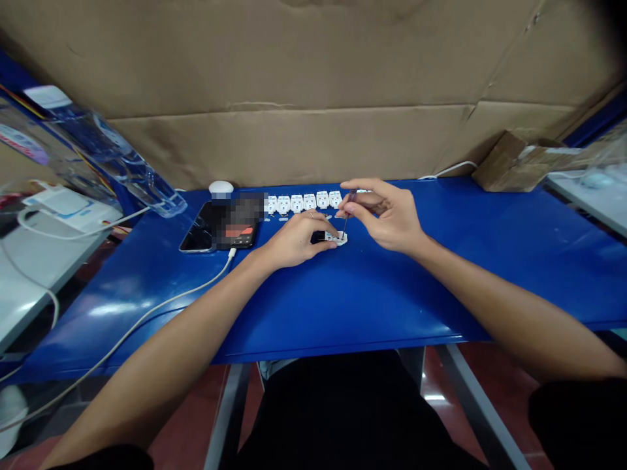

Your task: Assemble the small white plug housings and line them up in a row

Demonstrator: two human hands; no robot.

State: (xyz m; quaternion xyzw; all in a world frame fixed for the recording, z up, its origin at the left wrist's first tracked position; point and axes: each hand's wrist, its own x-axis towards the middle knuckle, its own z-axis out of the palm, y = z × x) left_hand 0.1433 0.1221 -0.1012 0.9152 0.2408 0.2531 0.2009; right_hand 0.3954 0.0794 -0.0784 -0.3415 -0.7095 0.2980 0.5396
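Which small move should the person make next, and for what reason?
Probably turn the screwdriver gently with the right hand, because it points down onto the small white part, which the left hand seems to steady on the blue table.

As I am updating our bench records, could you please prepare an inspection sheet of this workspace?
Surface: glossy blue tabletop, reflecting light.
Job's things: small white plastic piece; thin dark-shafted tool; row of white plastic plug-shaped pieces behind.
Clutter: two black rectangular phones, one lit; clear plastic bottle with white cap; rounded white object.
Grips: left grip holds the small piece; right grip holds the tool, tip at that piece.
Cables: white cable, plugged into the lit phone.
Surroundings: brown cardboard backing; brown cardboard box at right.
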